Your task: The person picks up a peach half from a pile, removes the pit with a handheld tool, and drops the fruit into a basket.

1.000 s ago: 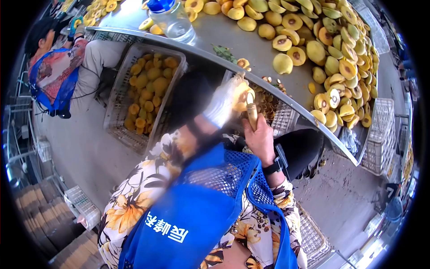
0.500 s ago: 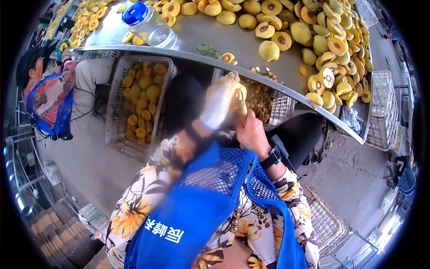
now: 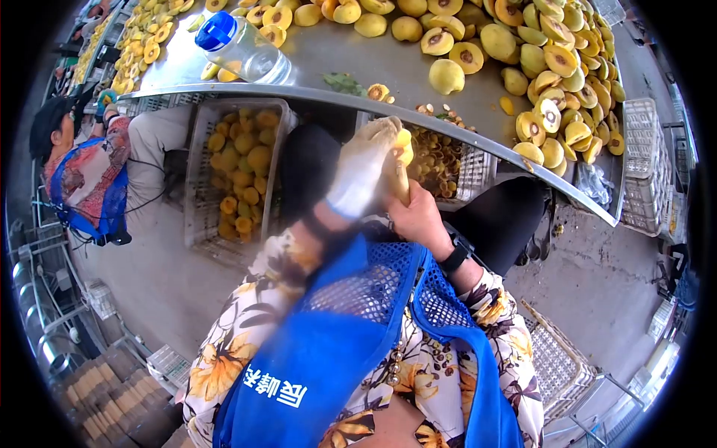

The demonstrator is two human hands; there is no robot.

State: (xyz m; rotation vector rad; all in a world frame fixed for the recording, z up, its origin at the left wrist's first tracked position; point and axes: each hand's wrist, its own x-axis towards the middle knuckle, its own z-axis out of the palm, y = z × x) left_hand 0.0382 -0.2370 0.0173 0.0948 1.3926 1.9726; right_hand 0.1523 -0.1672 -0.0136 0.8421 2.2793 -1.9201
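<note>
My left hand (image 3: 366,168), in a pale white glove, is closed around a yellow peach piece (image 3: 404,147) above the crate of scraps. My right hand (image 3: 420,218), bare with a black band at the wrist, grips a tool with a tan handle (image 3: 400,184). The tool reaches up to the peach; its working end is hidden by the glove and fruit. Just beyond my hands runs the metal table (image 3: 336,56), with a pile of halved yellow peaches (image 3: 575,82), many showing brown pits.
A blue-capped water bottle (image 3: 245,49) lies tilted on the table. To the left stands a crate (image 3: 196,164) of peaches; below the table edge, a crate (image 3: 476,173) holds scraps. A co-worker (image 3: 86,172) sits at the left. Stacked crates (image 3: 644,164) stand right.
The view has shifted slightly. The tool and peach have turned a little between my hands, with the peach now sitting at the glove's fingertips. Both hands keep their hold.
</note>
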